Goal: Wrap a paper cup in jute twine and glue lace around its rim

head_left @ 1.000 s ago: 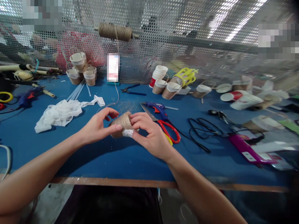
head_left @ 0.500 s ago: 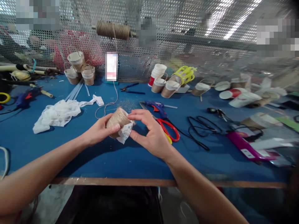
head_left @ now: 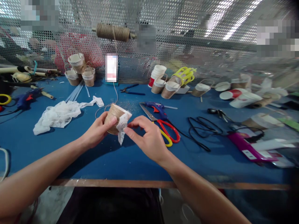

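Observation:
My left hand (head_left: 97,130) grips a twine-wrapped paper cup (head_left: 113,116) just above the blue table (head_left: 112,155). A strip of white lace (head_left: 121,126) runs along the cup's rim and hangs down its right side. My right hand (head_left: 148,138) pinches the loose end of that lace between thumb and forefinger. A length of twine (head_left: 115,90) runs from near the cup up to a twine spool (head_left: 113,32) on a rod at the mesh screen.
Red-and-yellow scissors (head_left: 163,127) and a blue glue gun (head_left: 157,109) lie just right of my hands. A heap of white lace (head_left: 57,113) lies to the left. Finished wrapped cups (head_left: 79,73) and stacked paper cups (head_left: 158,76) stand at the back. Black cable (head_left: 201,130) and a pink tool (head_left: 245,146) lie right.
The cup has turned more upright in my left hand. The lace end, earlier pressed against the cup, now hangs free, and my right hand has drawn back to pinch it.

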`<state>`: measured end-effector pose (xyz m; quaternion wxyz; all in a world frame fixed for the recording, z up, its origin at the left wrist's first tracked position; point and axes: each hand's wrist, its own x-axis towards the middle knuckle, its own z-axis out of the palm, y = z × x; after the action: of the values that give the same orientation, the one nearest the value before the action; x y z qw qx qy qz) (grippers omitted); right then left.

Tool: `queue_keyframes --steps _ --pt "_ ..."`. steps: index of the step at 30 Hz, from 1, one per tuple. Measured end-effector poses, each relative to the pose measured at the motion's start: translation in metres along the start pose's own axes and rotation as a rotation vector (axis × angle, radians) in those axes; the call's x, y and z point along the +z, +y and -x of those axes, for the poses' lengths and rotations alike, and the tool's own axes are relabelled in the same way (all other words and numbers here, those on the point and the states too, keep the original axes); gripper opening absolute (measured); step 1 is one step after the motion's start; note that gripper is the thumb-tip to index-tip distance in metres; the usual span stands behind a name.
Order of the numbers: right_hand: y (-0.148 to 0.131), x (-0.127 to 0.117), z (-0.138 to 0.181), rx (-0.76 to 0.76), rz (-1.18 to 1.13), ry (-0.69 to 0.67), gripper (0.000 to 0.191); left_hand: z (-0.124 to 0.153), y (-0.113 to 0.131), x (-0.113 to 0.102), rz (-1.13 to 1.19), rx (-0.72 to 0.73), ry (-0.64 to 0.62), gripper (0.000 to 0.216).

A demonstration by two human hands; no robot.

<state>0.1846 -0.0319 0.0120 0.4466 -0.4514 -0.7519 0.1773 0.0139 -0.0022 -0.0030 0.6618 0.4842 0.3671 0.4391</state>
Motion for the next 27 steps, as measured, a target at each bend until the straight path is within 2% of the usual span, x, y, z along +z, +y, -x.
queue_keyframes --steps 5,11,20,27 --pt "0.000 0.003 0.000 0.054 -0.073 -0.114 0.014 -0.002 -0.003 -0.001 0.079 -0.044 -0.044 0.045" --pt "-0.003 0.000 -0.001 0.084 -0.155 -0.135 0.014 -0.004 -0.004 -0.004 0.217 -0.136 -0.115 0.043" --pt "-0.003 -0.008 -0.005 0.204 -0.040 -0.105 0.004 -0.005 -0.003 -0.005 0.173 -0.145 -0.116 0.045" --pt "0.002 -0.001 -0.002 0.185 -0.059 -0.163 0.019 -0.003 -0.001 0.003 0.024 -0.037 -0.046 0.061"
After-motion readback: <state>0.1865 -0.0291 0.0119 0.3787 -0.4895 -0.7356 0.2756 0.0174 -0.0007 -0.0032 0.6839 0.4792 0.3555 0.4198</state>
